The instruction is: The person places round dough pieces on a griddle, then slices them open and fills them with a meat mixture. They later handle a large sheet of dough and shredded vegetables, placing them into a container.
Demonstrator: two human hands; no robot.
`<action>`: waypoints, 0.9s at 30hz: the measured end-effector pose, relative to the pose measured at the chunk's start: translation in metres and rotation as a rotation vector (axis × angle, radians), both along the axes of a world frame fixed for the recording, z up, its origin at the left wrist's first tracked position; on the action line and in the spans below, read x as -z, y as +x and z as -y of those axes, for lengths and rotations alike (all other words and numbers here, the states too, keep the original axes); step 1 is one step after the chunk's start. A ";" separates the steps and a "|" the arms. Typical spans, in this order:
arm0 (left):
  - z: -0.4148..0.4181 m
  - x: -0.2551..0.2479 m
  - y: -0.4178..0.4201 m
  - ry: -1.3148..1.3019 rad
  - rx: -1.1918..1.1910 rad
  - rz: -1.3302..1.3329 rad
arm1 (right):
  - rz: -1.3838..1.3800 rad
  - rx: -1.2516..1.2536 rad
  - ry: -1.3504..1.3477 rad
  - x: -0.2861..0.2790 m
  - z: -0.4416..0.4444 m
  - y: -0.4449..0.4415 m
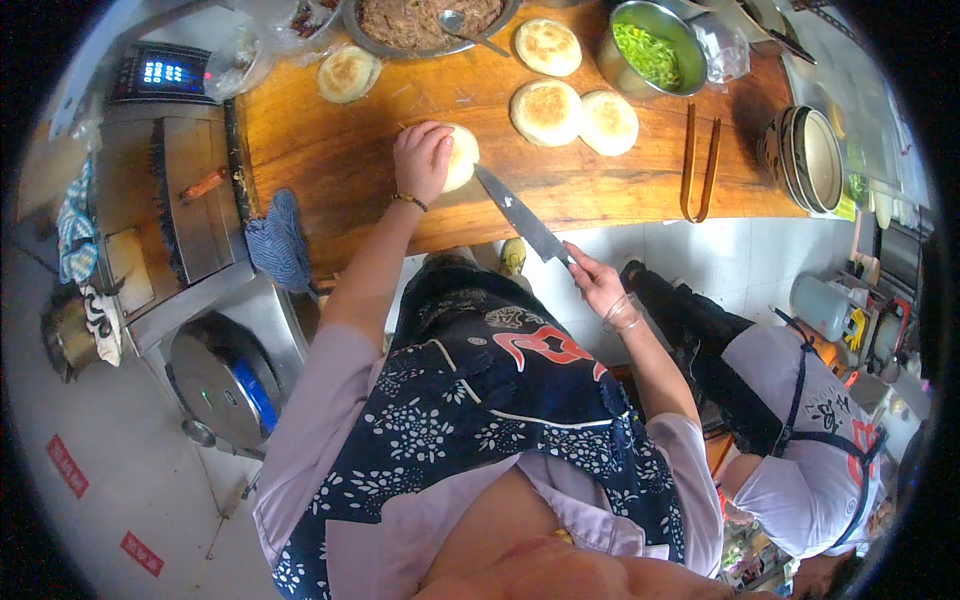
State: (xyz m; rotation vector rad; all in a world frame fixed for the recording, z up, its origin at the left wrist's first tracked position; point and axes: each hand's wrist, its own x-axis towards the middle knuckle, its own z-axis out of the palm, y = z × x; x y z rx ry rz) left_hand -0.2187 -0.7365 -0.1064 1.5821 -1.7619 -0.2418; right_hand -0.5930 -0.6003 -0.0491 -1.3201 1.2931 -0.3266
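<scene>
My left hand [424, 163] rests on a round flatbread [463, 160] near the front edge of the wooden table [360, 202], fingers over its left side. In my right hand [595, 279] is the handle of a large kitchen knife [517, 214]. The blade points up and left, its tip at the bread's right edge; whether the tip has entered the bread I cannot tell. Two browned flatbreads [546, 112] lie close together to the right, and one more [548, 47] is behind them. Another flatbread [348, 73], which looks split along its side, lies at the back left.
At the back stand a metal basin [360, 34] of shredded meat with a spoon and a steel pot [690, 82] of chopped greens. Wooden tongs [701, 165] and stacked bowls [817, 161] are at right. A blue cloth [279, 240] hangs at left. A co-worker [795, 405] is at my right.
</scene>
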 end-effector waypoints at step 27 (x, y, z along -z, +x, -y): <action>0.007 0.011 -0.022 0.011 -0.259 -0.048 | 0.098 -0.013 -0.166 0.040 0.002 0.100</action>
